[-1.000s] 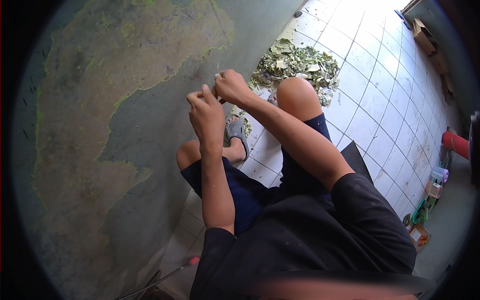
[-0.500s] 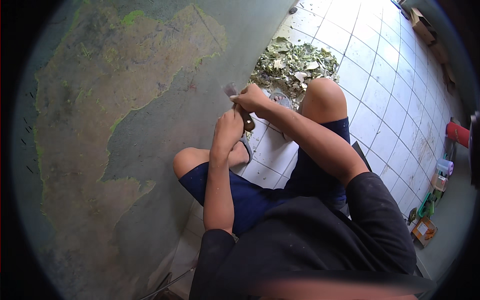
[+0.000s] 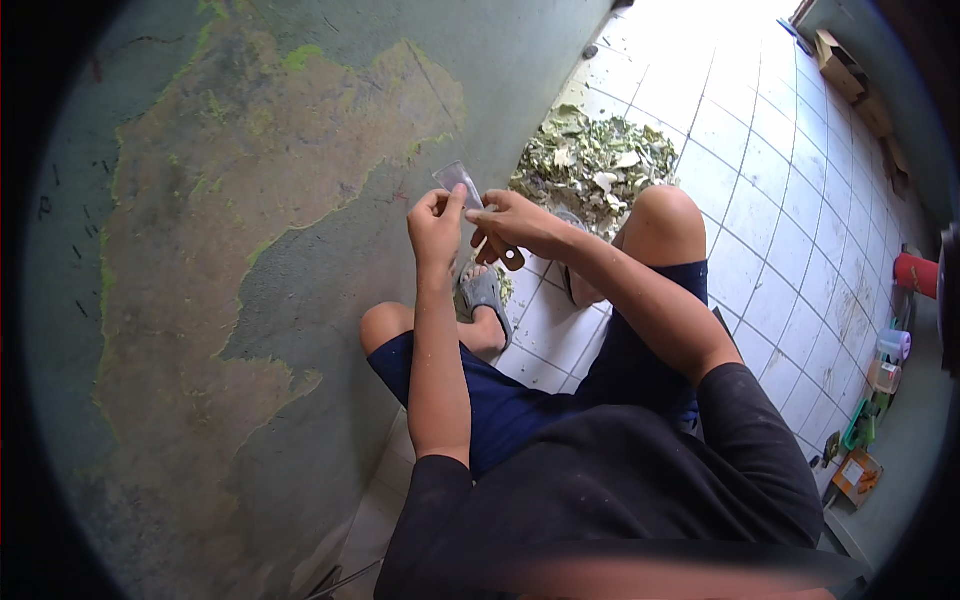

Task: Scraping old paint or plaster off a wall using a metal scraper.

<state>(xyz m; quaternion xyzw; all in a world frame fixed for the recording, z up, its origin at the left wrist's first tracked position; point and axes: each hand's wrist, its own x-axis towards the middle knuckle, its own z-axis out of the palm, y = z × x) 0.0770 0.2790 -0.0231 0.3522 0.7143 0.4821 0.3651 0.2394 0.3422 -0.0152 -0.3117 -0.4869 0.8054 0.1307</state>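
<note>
A putty knife with a flat metal blade (image 3: 452,174) and a brown handle (image 3: 513,258) with a hole in its end is held in front of the wall. My left hand (image 3: 434,232) is closed, its thumb and fingers pinching the blade from the left side. Around the handle, my right hand (image 3: 525,225) is closed too, with its thumb and forefinger near the base of the blade. The handle's end pokes out below my right fingers. Most of the handle is hidden by that hand.
At my left rises a grey-green wall (image 3: 300,270) with a large bare patch (image 3: 190,220) where paint is off. Peeled paint flakes (image 3: 595,160) lie heaped on the white tiled floor (image 3: 760,190) beyond my knees. Boxes, a red container (image 3: 915,270) and tubs line the right wall.
My left hand has moved from the handle up to the blade and now pinches it. The blade's flat face shows more clearly. My right hand has shifted back a little along the knife.
</note>
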